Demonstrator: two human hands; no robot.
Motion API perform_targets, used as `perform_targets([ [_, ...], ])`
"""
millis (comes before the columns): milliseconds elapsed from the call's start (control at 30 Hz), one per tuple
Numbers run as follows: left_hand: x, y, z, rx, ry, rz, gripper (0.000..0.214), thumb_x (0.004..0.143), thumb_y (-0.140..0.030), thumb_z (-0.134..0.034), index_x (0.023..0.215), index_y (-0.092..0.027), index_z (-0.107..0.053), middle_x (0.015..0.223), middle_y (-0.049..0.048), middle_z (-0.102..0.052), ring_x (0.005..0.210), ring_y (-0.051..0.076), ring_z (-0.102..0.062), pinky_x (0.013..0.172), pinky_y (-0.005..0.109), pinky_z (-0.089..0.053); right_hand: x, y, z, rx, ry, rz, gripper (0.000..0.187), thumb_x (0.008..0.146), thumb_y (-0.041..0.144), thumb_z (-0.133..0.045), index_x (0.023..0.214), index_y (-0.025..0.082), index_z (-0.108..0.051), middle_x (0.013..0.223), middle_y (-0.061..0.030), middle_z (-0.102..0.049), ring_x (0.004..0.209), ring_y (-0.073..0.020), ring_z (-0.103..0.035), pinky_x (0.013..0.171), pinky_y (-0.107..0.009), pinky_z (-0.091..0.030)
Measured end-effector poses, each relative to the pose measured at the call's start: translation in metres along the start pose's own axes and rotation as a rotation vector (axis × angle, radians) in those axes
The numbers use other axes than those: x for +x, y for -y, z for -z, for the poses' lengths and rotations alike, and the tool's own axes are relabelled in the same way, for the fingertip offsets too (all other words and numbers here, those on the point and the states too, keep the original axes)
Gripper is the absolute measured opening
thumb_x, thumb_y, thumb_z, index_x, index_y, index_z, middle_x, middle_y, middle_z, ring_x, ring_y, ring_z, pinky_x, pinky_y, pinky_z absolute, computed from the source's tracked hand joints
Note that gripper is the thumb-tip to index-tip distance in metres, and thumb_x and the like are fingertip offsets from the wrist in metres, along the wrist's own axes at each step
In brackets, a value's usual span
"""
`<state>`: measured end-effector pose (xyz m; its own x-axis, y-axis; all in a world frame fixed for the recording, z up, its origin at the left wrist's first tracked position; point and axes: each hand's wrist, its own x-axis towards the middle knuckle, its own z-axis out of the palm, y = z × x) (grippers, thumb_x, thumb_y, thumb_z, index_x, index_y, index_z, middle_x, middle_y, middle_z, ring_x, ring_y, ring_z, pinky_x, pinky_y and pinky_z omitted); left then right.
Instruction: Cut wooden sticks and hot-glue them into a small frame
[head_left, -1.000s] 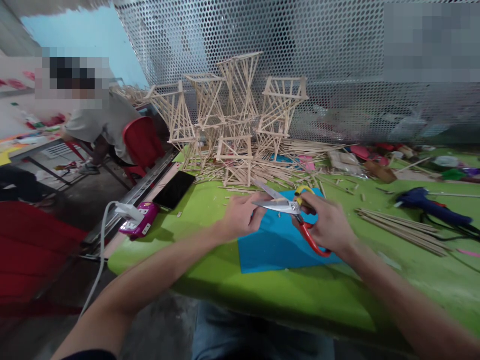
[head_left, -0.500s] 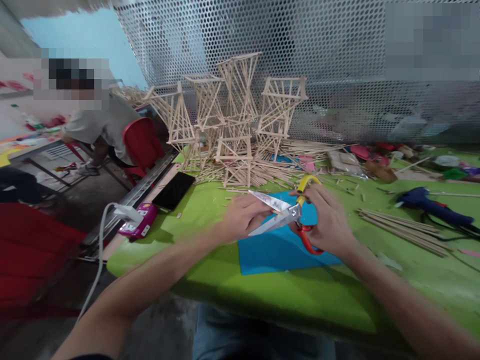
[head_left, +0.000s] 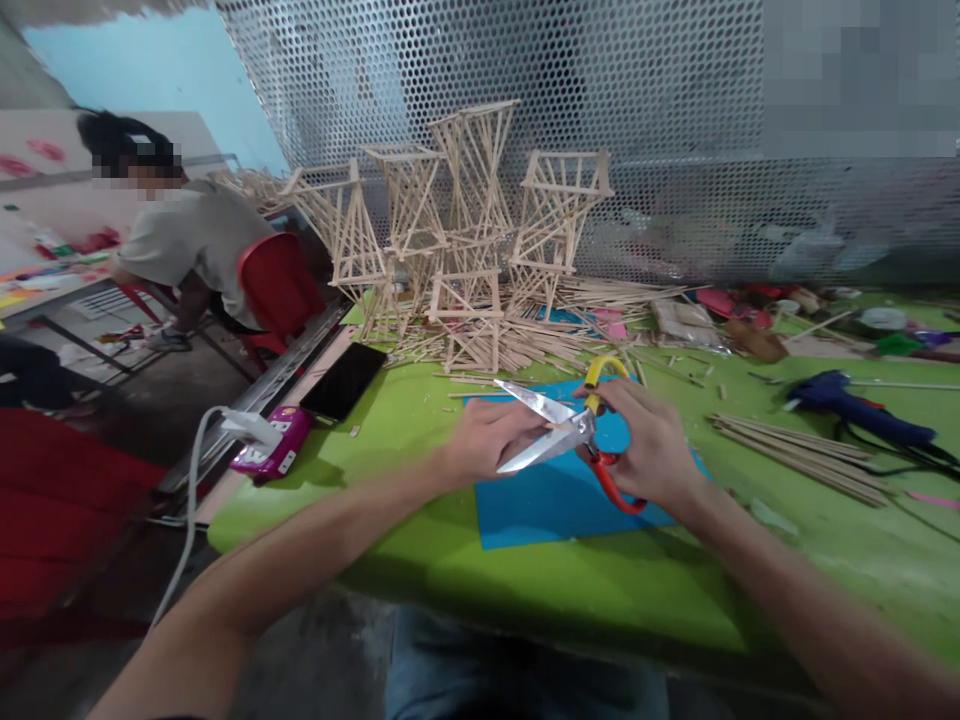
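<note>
A: Rt hand [head_left: 649, 440], what's it got?
B: You have it clamped on the scissors [head_left: 583, 428], fingers round the yellow & red handles, above the blue sheet [head_left: 525, 515] at ctr of the green table [head_left: 420, 550]. Blades spread wide, tips aimed left.
A: And your L hand [head_left: 484, 440]?
B: Right at the blades, fingers bunched together over the sheet's left edge. Can't tell if you're pinching anything; blades block the fingertips.
A: Bkgd?
B: Ahead of you, wooden stick frames [head_left: 480, 236] stand amid a pile of loose sticks [head_left: 506, 345], w/ a perforated metal panel [head_left: 675, 120] behind. Phone [head_left: 343, 383] lies to your left, nr a purple power strip [head_left: 298, 432]. To your rt, a bundle of sticks [head_left: 802, 460] lies nr a blue glue gun [head_left: 862, 405].
A: Anyone else?
B: Co-worker [head_left: 202, 240] in a grey shirt, far left, seated on a red chair [head_left: 281, 285].
</note>
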<state>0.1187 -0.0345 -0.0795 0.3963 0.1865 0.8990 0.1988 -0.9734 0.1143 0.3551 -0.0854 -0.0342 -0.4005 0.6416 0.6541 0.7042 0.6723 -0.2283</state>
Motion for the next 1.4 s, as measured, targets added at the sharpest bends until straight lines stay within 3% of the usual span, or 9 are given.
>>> perform_targets([
  [200, -0.012, 0.002, 0.000, 0.012, 0.077, -0.001, 0.028, 0.103, -0.033, -0.050, 0.108, -0.021, -0.075, 0.088, 0.0053, -0.078, 0.080, 0.017, -0.073, 0.073, 0.026, -0.056, 0.000, -0.003, 0.007, -0.227, -0.025, 0.162, 0.037, 0.069, 0.018, -0.060, 0.106, 0.020, -0.057, 0.090, -0.0114, -0.069, 0.081, -0.0300, -0.066, 0.073, -0.041, -0.055],
  [400, -0.019, 0.010, 0.007, -0.021, 0.246, 0.061, 0.061, 0.100, -0.066, -0.038, 0.119, -0.019, -0.072, 0.091, 0.0090, -0.076, 0.080, 0.022, -0.071, 0.073, 0.032, -0.056, 0.000, -0.004, 0.012, -0.333, -0.055, 0.224, 0.036, 0.071, 0.014, -0.055, 0.107, 0.018, -0.059, 0.088, -0.0119, -0.072, 0.078, -0.0288, -0.068, 0.071, -0.039, -0.053],
  [500, -0.019, 0.010, 0.005, 0.010, 0.188, 0.079, 0.050, 0.102, -0.055, -0.040, 0.113, -0.019, -0.073, 0.085, 0.0079, -0.074, 0.072, 0.019, -0.068, 0.067, 0.031, -0.055, 0.000, 0.000, 0.012, -0.326, -0.081, 0.196, 0.027, 0.075, 0.013, -0.055, 0.100, 0.019, -0.061, 0.084, -0.0094, -0.073, 0.073, -0.0248, -0.067, 0.067, -0.035, -0.050],
  [667, -0.011, -0.006, -0.012, 0.216, 0.698, 0.036, 0.044, 0.102, -0.050, -0.050, 0.110, -0.015, -0.075, 0.104, 0.0073, -0.071, 0.089, 0.022, -0.067, 0.084, 0.037, -0.061, -0.002, 0.023, 0.011, -0.139, -0.046, 0.221, 0.014, 0.073, 0.009, -0.054, 0.072, 0.023, -0.055, 0.054, 0.0038, -0.057, 0.045, -0.0114, -0.047, 0.050, -0.028, -0.030],
  [733, -0.003, -0.010, -0.015, 0.237, 0.759, 0.033, 0.045, 0.100, -0.049, -0.057, 0.122, -0.013, -0.070, 0.121, 0.0091, -0.066, 0.103, 0.025, -0.066, 0.094, 0.043, -0.060, -0.001, 0.026, 0.014, -0.070, -0.043, 0.246, 0.013, 0.077, 0.013, -0.058, 0.069, 0.023, -0.055, 0.054, 0.0035, -0.057, 0.047, -0.0108, -0.047, 0.051, -0.028, -0.029],
  [867, 0.015, -0.007, -0.005, 0.242, 0.709, 0.081, 0.036, 0.106, -0.036, -0.045, 0.119, -0.018, -0.074, 0.105, 0.0058, -0.076, 0.086, 0.015, -0.070, 0.065, 0.020, -0.057, 0.004, 0.000, 0.031, 0.071, -0.104, -0.268, 0.028, 0.085, 0.028, -0.066, 0.062, 0.022, -0.050, 0.051, 0.0035, -0.048, 0.046, -0.0104, -0.040, 0.047, -0.027, -0.028],
  [1000, 0.026, -0.002, 0.010, 0.132, 0.589, 0.233, 0.033, 0.107, -0.031, -0.041, 0.117, -0.022, -0.072, 0.108, 0.0033, -0.080, 0.088, 0.014, -0.076, 0.060, 0.019, -0.049, 0.010, -0.037, 0.044, 0.284, -0.125, -0.621, 0.031, 0.085, 0.046, -0.071, 0.071, 0.019, -0.063, 0.060, -0.0008, -0.059, 0.052, -0.0143, -0.049, 0.047, -0.028, -0.034],
  [1167, 0.033, -0.002, 0.021, 0.049, 0.504, 0.341, 0.034, 0.108, -0.034, -0.039, 0.114, -0.019, -0.069, 0.104, 0.0041, -0.080, 0.084, 0.015, -0.074, 0.064, 0.024, -0.048, 0.010, -0.045, 0.034, 0.109, -0.012, -0.650, 0.033, 0.079, 0.050, -0.076, 0.076, 0.018, -0.068, 0.066, -0.0036, -0.065, 0.062, -0.0192, -0.056, 0.055, -0.029, -0.038],
  [1400, 0.039, -0.005, 0.025, -0.070, 0.316, 0.559, 0.040, 0.108, -0.040, -0.038, 0.107, -0.016, -0.070, 0.090, 0.0058, -0.077, 0.062, 0.012, -0.063, 0.064, 0.024, -0.047, 0.012, -0.031, 0.021, -0.039, 0.081, -0.493, 0.034, 0.082, 0.049, -0.072, 0.067, 0.021, -0.059, 0.060, -0.0005, -0.058, 0.058, -0.0161, -0.048, 0.054, -0.029, -0.033],
])
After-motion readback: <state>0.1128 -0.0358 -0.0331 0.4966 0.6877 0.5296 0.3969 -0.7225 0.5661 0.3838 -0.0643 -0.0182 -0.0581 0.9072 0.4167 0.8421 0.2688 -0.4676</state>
